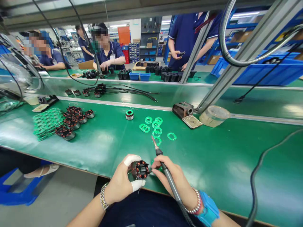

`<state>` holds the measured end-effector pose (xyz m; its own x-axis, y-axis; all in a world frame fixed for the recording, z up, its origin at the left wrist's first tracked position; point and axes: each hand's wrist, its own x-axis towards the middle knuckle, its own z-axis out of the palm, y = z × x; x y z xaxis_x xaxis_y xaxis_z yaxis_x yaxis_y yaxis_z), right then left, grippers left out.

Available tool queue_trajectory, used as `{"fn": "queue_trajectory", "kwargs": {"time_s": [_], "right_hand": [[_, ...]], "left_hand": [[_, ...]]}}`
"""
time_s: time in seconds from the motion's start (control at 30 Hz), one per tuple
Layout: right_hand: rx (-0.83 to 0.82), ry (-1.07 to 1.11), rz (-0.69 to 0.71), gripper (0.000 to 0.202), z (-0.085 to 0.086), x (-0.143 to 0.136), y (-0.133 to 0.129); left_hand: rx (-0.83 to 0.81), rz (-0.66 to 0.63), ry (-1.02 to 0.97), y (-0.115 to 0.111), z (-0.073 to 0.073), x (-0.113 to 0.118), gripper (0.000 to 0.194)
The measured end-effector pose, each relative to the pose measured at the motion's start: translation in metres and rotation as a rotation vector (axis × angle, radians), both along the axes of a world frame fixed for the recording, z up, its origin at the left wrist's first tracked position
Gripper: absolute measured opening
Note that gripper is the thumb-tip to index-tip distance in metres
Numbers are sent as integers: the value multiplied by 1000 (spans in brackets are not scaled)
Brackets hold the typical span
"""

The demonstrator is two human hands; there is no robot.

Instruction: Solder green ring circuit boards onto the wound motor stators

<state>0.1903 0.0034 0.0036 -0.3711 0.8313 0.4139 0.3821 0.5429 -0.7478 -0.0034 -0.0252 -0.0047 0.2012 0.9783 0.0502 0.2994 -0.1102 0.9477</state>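
Note:
Near the bench's front edge, my left hand [121,183] grips a wound motor stator [142,170] between thumb and forefinger, both in white finger covers. Copper coils and black insulation face up on it. My right hand [175,175] holds a soldering iron [169,176], whose tip points up and away over the green ring boards. Its thumb and a fingertip pinch close to the stator's right side, perhaps on a wire too small to make out. Ahead lie several loose green ring circuit boards [157,134]. One stator topped with a green ring [129,114] stands beyond.
Several stators [73,119] and a stack of green boards [47,123] occupy the left. An iron stand [183,110] with a sponge tray [192,121] and a round tub [214,115] sit back right. A metal post [213,66] slants nearby; a cable [255,176] crosses the right. Co-workers work opposite.

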Motion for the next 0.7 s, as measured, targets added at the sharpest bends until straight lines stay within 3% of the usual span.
{"fn": "queue_trajectory", "kwargs": {"time_s": [0.37, 0.57, 0.7], "right_hand": [[39, 35, 2, 23, 6, 9, -12], [141, 13, -47, 18, -8, 10, -15], [95, -99, 158, 25, -10, 22, 6]], "left_hand": [[97, -77, 38, -4, 3, 10, 51], [101, -20, 82, -6, 7, 15, 49], [93, 22, 116, -8, 7, 6, 47]]}}
